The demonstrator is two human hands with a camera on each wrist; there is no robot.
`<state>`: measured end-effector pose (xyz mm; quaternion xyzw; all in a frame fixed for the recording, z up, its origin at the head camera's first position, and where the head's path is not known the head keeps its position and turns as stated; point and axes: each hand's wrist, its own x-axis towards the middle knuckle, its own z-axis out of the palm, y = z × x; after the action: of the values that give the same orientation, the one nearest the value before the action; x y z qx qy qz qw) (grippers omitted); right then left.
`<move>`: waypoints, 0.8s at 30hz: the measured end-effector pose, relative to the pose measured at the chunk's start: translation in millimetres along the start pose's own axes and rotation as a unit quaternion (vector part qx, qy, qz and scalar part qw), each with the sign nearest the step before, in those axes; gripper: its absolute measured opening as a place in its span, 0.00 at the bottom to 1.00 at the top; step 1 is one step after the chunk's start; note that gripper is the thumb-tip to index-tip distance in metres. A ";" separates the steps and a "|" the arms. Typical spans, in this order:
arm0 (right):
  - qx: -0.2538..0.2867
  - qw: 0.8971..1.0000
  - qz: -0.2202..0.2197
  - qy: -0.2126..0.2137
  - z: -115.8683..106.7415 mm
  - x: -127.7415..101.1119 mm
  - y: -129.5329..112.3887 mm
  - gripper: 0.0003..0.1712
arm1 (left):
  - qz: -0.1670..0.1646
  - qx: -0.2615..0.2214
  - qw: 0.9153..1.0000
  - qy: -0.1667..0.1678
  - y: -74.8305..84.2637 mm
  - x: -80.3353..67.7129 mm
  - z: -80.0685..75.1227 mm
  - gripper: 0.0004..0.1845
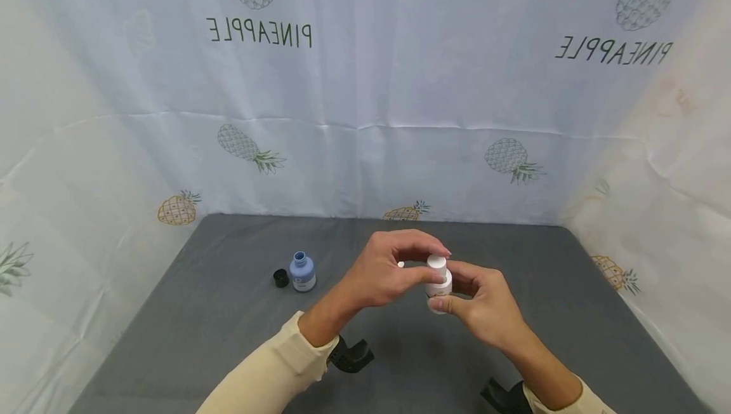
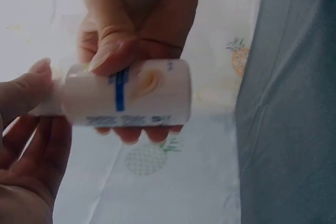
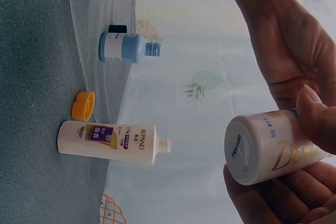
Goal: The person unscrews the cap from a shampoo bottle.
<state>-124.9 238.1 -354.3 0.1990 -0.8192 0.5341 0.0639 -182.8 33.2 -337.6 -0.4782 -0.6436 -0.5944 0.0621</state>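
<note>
Right hand (image 1: 485,306) is gripping a small white plastic bottle (image 1: 438,282) upright, steadying it; left hand (image 1: 388,271) is pinching its white cap (image 1: 436,263).

small white bottle (image 1: 438,282), capped, upright, held above table

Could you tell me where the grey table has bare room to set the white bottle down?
The grey table is bare right of both hands, and between the blue bottle and the left hand. Crowded spot: the black cap touching the blue bottle.
</note>
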 end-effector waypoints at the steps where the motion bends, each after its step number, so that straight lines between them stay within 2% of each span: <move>1: 0.001 1.000 0.001 0.001 0.0 -0.2 -0.2 0.26 | 0.006 0.004 1.000 0.006 -0.9 0.1 1.5 0.13; 7: 0.009 1.000 0.007 0.001 -0.5 -1.0 -0.6 0.26 | 0.022 0.041 0.998 0.035 -3.5 -1.2 7.9 0.14; 11: 0.005 1.000 0.003 0.002 -1.1 -1.4 -0.4 0.26 | 0.012 0.025 0.999 0.034 -2.3 -1.4 8.7 0.17; 15: 0.000 1.000 -0.001 0.004 -1.7 -1.8 0.4 0.24 | 0.000 -0.014 1.000 0.012 -1.0 -1.8 7.4 0.20; 19: 0.002 1.000 0.002 0.003 -2.7 -2.0 0.7 0.24 | 0.001 -0.042 0.999 -0.029 0.7 -1.4 3.3 0.22; 24: 0.004 1.000 0.002 -0.002 -3.4 -2.7 -0.4 0.25 | -0.006 -0.048 0.997 -0.065 4.5 -0.5 -0.6 0.20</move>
<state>-122.7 241.7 -353.4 0.1982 -0.8175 0.5373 0.0606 -179.8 31.8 -334.6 -0.5142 -0.6203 -0.5922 -0.0066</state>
